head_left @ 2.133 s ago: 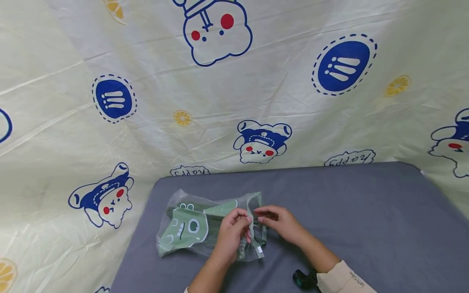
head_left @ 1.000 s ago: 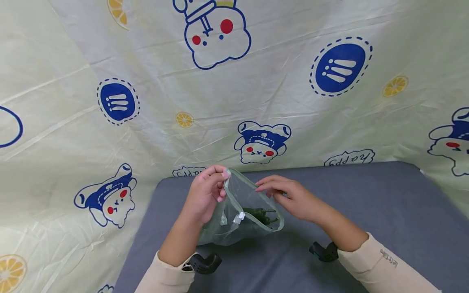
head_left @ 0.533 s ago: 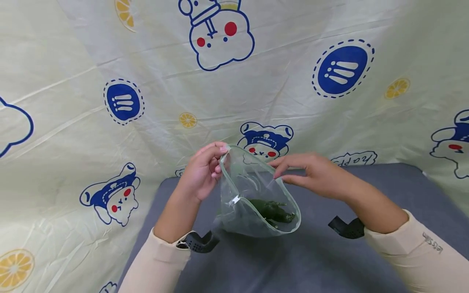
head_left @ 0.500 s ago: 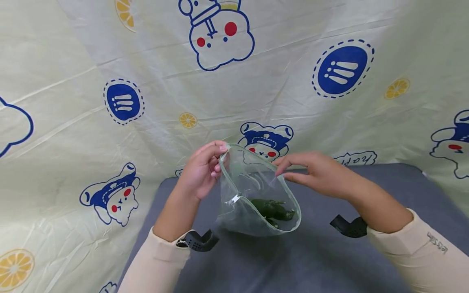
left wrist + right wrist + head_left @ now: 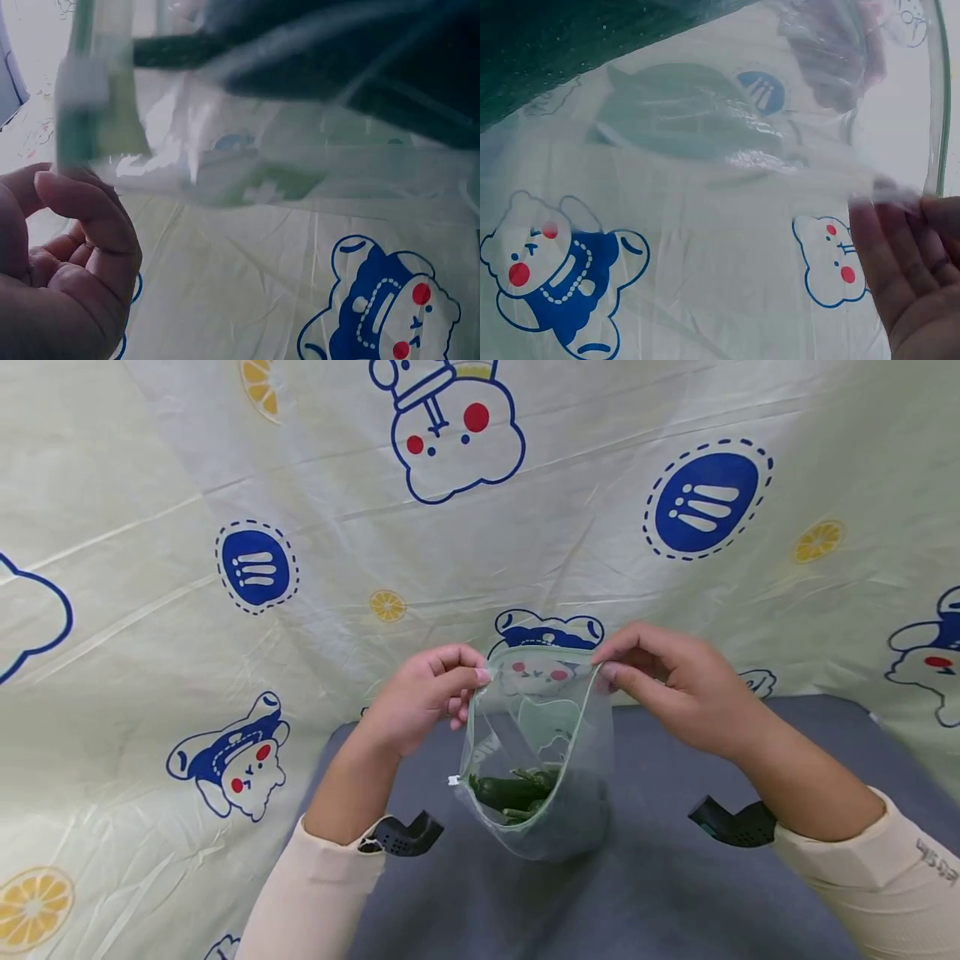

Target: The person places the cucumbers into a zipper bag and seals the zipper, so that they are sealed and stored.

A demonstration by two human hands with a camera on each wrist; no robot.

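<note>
A translucent zip bag [image 5: 588,785] with green edging hangs between my hands over the grey table, its mouth spread wide and facing me. My left hand [image 5: 416,702] pinches the left of the rim between thumb and fingers. On the opposite side, my right hand [image 5: 693,693] pinches the rim with thumb and forefinger. Several dark green peppers [image 5: 510,793] lie in the bottom of the bag. A white zip slider [image 5: 453,781] sits at the mouth's left edge. Through the plastic, the right wrist view shows a pale green print [image 5: 682,112] and part of a dark green pepper [image 5: 570,52].
The grey table [image 5: 667,885] lies beneath the bag. Behind it hangs a pale curtain [image 5: 315,468] printed with bears and orange slices. Dark wrist cameras [image 5: 408,835] are strapped near both cuffs.
The bag has gone from lying flat to being lifted and held with its mouth wide. Both hands rose, and the right hand moved up along the rim. The peppers inside came into sight.
</note>
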